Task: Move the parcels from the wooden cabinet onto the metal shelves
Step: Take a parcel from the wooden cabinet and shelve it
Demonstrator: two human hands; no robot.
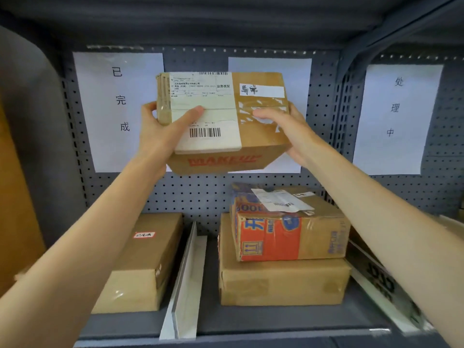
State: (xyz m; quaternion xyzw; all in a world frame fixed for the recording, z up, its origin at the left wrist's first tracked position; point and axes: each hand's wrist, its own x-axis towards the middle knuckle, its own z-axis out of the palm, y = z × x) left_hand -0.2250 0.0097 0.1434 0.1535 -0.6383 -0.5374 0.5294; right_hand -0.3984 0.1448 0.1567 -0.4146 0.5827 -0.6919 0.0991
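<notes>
I hold a brown cardboard parcel (253,136) with white shipping labels and red print on its front, raised in the air before the grey pegboard back of the metal shelf (206,197). My left hand (163,129) grips its left side, thumb lying over the label. My right hand (283,126) grips its right side. The parcel hangs above a stack of two parcels: an orange-printed box (288,234) resting on a plain brown box (283,282).
A plain brown parcel (148,259) with a small red-edged sticker lies in the left compartment. A white divider (185,285) separates the compartments; another white divider (381,292) stands at the right. Paper signs hang on the pegboard. A wooden panel (12,209) shows at far left.
</notes>
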